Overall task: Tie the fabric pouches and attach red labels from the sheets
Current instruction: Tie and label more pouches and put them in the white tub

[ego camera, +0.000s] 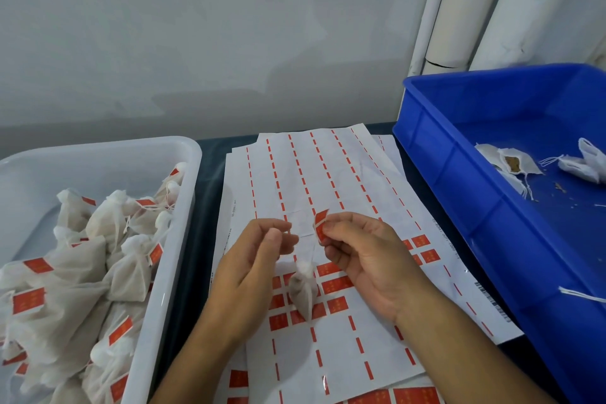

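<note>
A small red rectangular paper label (pixel 320 226) is pinched between thumb and fingers of the right hand (pixel 364 259), held just above the sheets. The drawstring of a small off-white fabric pouch (pixel 303 292) is pinched by the curled fingertips of the left hand (pixel 252 256), and the pouch is seen hanging below and between the two hands, blurred, over the sheets. The label is held just beside the string, at 3 o'clock from the left fingertips; whether the two touch cannot be told.

Beneath the hands, a loose stack of white backing sheets (pixel 328 180) with rows of red labels and leftover red strips is spread on the dark table (pixel 206 167). Unpeeled labels are left in a cluster directly under the hands and at the 6 o'clock edge of the stack.

At 9 o'clock a white translucent plastic tub (pixel 183 207) is filled with tied pouches bearing red labels (pixel 98 256). At 2 o'clock a blue plastic crate (pixel 459 174) is set, tilted, with a few open pouches without labels (pixel 511 164) and loose crumbs on its floor. White tubes (pixel 465 10) are leaned against the grey wall at 1 o'clock.
</note>
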`<state>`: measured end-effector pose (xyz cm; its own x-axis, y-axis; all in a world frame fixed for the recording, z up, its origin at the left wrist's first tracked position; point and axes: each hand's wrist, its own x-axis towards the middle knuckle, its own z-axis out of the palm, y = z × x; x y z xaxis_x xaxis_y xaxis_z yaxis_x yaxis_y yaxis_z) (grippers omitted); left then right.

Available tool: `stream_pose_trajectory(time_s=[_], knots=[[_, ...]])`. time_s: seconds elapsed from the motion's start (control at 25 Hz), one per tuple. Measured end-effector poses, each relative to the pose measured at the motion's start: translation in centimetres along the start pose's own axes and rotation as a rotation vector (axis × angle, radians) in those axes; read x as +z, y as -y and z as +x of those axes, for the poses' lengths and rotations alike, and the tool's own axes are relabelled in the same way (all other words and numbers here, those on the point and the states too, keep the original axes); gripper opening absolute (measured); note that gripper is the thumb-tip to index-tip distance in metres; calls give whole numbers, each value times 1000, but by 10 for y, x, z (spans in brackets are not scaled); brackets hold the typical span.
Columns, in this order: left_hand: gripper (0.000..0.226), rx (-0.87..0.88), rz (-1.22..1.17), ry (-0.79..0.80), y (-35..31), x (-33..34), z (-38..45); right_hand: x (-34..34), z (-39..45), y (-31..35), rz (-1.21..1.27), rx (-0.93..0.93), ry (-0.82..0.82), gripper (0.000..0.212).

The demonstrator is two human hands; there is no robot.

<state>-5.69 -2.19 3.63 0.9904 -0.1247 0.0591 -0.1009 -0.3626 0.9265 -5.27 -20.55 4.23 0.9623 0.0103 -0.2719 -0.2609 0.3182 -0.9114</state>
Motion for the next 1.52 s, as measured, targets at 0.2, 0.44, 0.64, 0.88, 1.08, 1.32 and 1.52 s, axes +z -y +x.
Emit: stream_pose_trajectory(time_s=[0.2,0.44,0.64,0.88,1.08,1.32,1.52], knots=[[31,75,141,76,0,14,-6,-1,-1,0,-14,-20,39,19],[26,217,125,-33,1,19,-7,-4,-1,1,-42,-36,47,19],[32,159,96,-61,0,18,-7,-5,1,5,-152,-100,24,20],[32,75,-8,-48,-1,17,-5,-13,-1,12,-382,-259,116,17],[30,70,-86,81,-5,14,-5,-15,-1,10,-581,-277,187,34],[20,90,-116,56,-5,17,-6,-18,0,9,-670,-308,135,27],[24,106,-110,-11,-3,21,-7,-16,-1,8,-697,-328,95,26]])
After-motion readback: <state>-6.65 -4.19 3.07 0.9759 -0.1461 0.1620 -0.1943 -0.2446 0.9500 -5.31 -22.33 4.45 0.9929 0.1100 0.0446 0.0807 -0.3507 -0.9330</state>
